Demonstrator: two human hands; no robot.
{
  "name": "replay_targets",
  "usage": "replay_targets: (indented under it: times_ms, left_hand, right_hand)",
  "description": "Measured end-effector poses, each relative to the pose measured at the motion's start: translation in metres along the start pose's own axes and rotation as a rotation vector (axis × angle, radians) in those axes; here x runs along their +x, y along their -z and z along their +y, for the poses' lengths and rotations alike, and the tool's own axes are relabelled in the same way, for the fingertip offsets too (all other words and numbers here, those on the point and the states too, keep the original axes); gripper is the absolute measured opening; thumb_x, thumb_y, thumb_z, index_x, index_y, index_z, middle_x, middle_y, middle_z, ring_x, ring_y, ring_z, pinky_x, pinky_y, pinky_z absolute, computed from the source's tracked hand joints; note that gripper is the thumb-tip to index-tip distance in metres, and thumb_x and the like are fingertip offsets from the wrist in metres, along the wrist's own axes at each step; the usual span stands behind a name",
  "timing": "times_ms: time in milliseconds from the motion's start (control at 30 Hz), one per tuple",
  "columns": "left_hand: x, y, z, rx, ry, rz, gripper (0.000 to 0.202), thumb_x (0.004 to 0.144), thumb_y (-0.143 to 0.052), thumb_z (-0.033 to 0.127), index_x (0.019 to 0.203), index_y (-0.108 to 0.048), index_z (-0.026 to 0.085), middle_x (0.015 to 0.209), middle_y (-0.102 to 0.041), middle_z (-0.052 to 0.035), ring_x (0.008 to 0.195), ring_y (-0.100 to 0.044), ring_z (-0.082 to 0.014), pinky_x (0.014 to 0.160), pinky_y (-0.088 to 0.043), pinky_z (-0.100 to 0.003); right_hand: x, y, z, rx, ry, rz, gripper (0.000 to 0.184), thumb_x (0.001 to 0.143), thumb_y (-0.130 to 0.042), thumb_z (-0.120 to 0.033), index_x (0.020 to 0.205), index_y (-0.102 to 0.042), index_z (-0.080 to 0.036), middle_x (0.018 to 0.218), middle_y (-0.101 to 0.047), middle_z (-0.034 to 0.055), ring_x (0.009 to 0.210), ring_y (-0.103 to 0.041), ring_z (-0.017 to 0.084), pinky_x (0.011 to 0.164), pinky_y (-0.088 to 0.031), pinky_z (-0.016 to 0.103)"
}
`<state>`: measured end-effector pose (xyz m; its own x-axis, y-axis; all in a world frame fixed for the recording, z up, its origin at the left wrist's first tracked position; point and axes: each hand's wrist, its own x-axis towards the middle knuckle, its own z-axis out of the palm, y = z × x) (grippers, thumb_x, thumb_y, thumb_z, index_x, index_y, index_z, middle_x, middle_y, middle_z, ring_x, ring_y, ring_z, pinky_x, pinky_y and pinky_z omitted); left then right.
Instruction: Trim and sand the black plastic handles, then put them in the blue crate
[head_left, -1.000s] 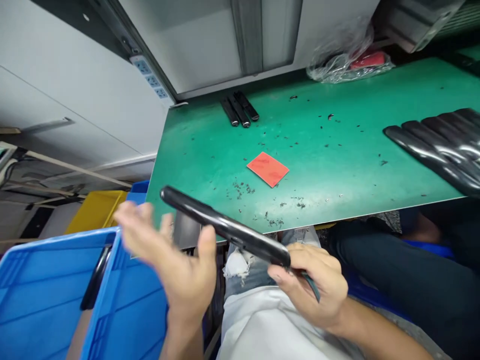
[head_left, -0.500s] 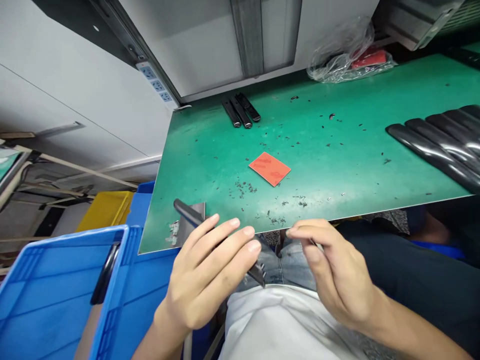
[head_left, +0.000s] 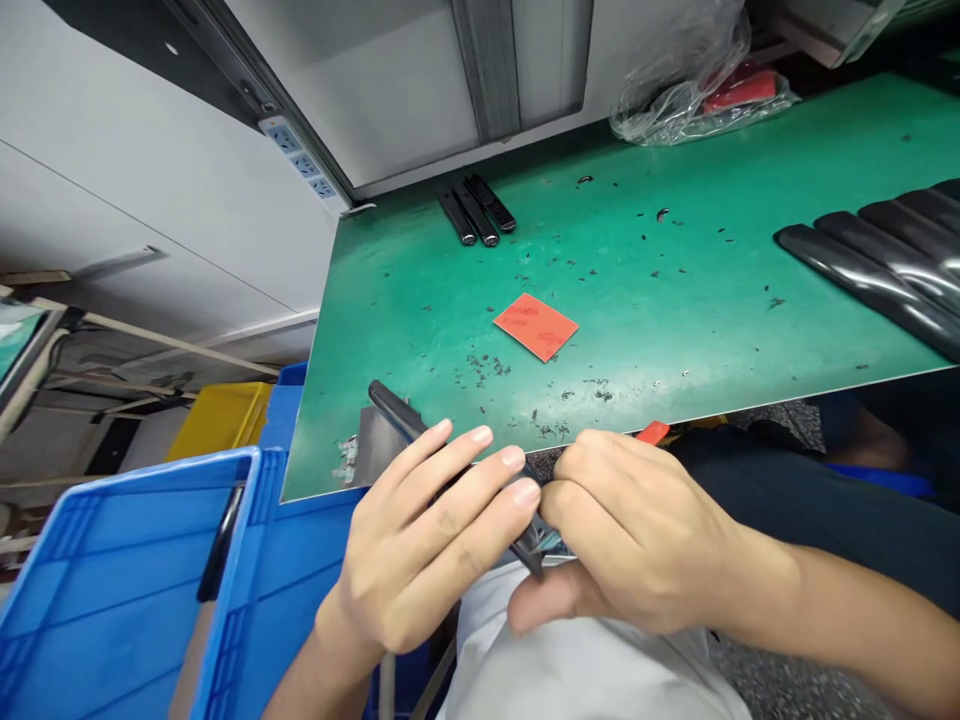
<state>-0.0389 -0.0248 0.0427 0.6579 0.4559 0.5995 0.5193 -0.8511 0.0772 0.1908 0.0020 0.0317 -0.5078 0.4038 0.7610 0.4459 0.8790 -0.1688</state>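
Observation:
My left hand is wrapped over a long black plastic part. One rounded end of it points away to the upper left. Its near end sticks out below my fingers, by my right thumb. My right hand is closed against that near end, with the thumb stretched underneath. A red tip shows just behind my right knuckles; whether it belongs to something in the hand is unclear. Beyond my hands, a red-orange sheet lies on the green tabletop among black shavings.
Three narrow black parts lie at the back. Long glossy black pieces lie in a row at the right. A clear plastic bag holds something red. A grey sheet is at the left corner, above blue bins.
My right hand has moved left and closed in on the near end of the black part. The red tip has come into view behind it. My left hand keeps its hold.

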Motion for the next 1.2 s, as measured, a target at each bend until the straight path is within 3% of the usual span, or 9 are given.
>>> replay_targets:
  times_ms: [167,700,867,1033,1200]
  left_hand:
    - [-0.002,0.000,-0.002,-0.010,-0.007,-0.004,0.036,0.101,-0.056,0.002,0.135,-0.069,0.004,0.143,-0.069,-0.0197,0.141,-0.059,-0.0393,0.115,-0.049,-0.067]
    - [0.000,0.006,0.004,0.001,0.035,-0.081,0.049,0.103,-0.055,0.004,0.152,-0.055,0.005,0.151,-0.063,-0.0172,0.138,-0.060,-0.0375,0.114,-0.051,-0.060]
    - [0.000,0.009,0.006,0.019,0.037,-0.102,0.050,0.104,-0.054,0.003,0.153,-0.054,0.005,0.152,-0.063,-0.0166,0.136,-0.061,-0.0356,0.113,-0.052,-0.058]
    - [-0.002,0.010,0.008,0.017,0.046,-0.116,0.051,0.103,-0.053,0.002,0.154,-0.052,0.003,0.152,-0.062,-0.0173,0.134,-0.062,-0.0350,0.112,-0.052,-0.056]
    - [-0.003,0.011,0.011,-0.019,0.068,-0.132,0.051,0.104,-0.054,0.003,0.155,-0.052,0.005,0.149,-0.065,-0.0166,0.133,-0.062,-0.0334,0.111,-0.052,-0.054]
  right_hand:
    - [-0.001,-0.001,0.001,-0.042,0.009,0.013,0.056,0.108,-0.045,-0.056,0.068,-0.061,-0.020,0.061,-0.049,0.0022,0.061,-0.039,0.020,0.054,-0.031,0.036]
    - [-0.005,0.000,0.005,-0.147,0.064,0.043,0.052,0.102,-0.053,-0.061,0.066,-0.055,-0.024,0.058,-0.044,0.0004,0.057,-0.036,0.020,0.051,-0.028,0.036]
    - [-0.007,-0.002,0.006,-0.169,0.076,0.084,0.049,0.106,-0.052,-0.054,0.066,-0.052,-0.025,0.056,-0.041,-0.0012,0.057,-0.033,0.019,0.052,-0.026,0.036]
    - [-0.008,-0.004,0.007,-0.151,0.102,0.094,0.049,0.105,-0.053,-0.056,0.068,-0.053,-0.024,0.057,-0.044,-0.0011,0.056,-0.035,0.019,0.052,-0.025,0.036]
    - [-0.007,-0.005,0.006,-0.120,0.117,0.128,0.049,0.108,-0.050,-0.045,0.063,-0.050,-0.024,0.055,-0.041,-0.0022,0.054,-0.033,0.017,0.053,-0.023,0.035]
